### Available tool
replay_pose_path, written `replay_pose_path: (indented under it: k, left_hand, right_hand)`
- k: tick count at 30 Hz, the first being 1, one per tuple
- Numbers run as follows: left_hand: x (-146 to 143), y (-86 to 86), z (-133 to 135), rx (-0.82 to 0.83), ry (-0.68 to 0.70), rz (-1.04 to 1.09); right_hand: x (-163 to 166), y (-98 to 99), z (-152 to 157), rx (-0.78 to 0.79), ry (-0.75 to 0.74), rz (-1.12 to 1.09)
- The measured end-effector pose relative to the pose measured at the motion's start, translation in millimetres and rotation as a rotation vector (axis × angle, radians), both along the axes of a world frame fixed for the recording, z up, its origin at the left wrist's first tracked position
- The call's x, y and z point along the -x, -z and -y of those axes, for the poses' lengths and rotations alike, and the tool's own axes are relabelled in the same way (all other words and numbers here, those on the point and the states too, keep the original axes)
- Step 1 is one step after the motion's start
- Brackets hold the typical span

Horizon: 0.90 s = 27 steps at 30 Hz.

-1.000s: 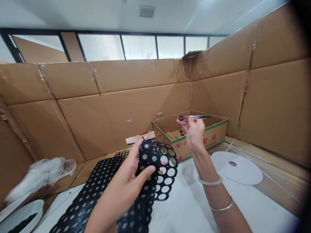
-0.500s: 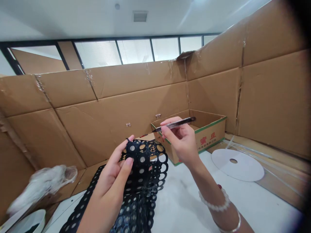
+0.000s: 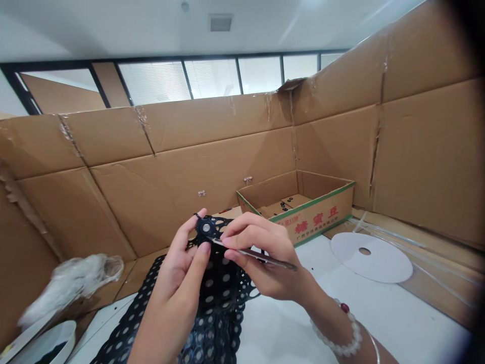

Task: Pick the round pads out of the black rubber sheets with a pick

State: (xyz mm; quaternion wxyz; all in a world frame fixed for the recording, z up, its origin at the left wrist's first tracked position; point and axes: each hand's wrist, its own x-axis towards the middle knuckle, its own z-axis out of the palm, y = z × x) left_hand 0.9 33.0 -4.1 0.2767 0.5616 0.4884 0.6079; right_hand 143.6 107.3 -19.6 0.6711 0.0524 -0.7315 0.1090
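Note:
A black perforated sheet [image 3: 223, 288] of joined rings, with pale discs showing in many of its holes, hangs from my left hand [image 3: 178, 283]. My left thumb and fingertips pinch its top edge, beside one round piece with a pale centre [image 3: 206, 227]. My right hand [image 3: 261, 250] is closed around a slim metal pen-like tool [image 3: 271, 260]; its exact kind is unclear. The tool's thin tip points left and meets the sheet just below that round piece, near my left thumb. Part of the sheet's upper right is hidden behind my right fingers.
A cardboard box [image 3: 322, 217] with green edging holds several small black rings [image 3: 284, 206]. To its right lies a white disc [image 3: 369, 258]. Clear plastic wrap [image 3: 83, 275] and a white bowl [image 3: 62, 344] are at left. Cardboard walls [image 3: 212, 151] surround the white tabletop [image 3: 295, 318].
My right hand has come down and left from above the box's front edge, bringing the tool's tip onto the sheet. The small rings in the box now show. My left hand keeps its pinch.

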Motion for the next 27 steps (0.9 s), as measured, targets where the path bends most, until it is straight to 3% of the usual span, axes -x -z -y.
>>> replay_pose_path:
  k: [4,8,11,15,24,27]
  left_hand:
    - [1,1.0,1,0.010,-0.013,0.008]
    - [1,4.1,-4,0.026,-0.005,-0.044]
    - [-4,5.3,-8,-0.068,-0.115,-0.195]
    - [-14,5.0,-10,-0.139,-0.217,-0.336]
    - [-17,6.2,-13,-0.147,-0.185,-0.370]
    - [-13,8.7,-14,-0.133,-0.147,-0.389]
  right_hand:
    - [1,2.1,2,-0.029,0.039,0.016]
    - [7,7.6,0,-0.125,0.189,0.008]
    - [12,10.8,-4,-0.171,0.278,-0.039]
    - [12,11.2,-12,-0.109,0.246,-0.109]
    - [10,11.3,-18,-0.096,0.304,-0.025]
    - [5,6.2,-18,-0.040,0.231,-0.017]
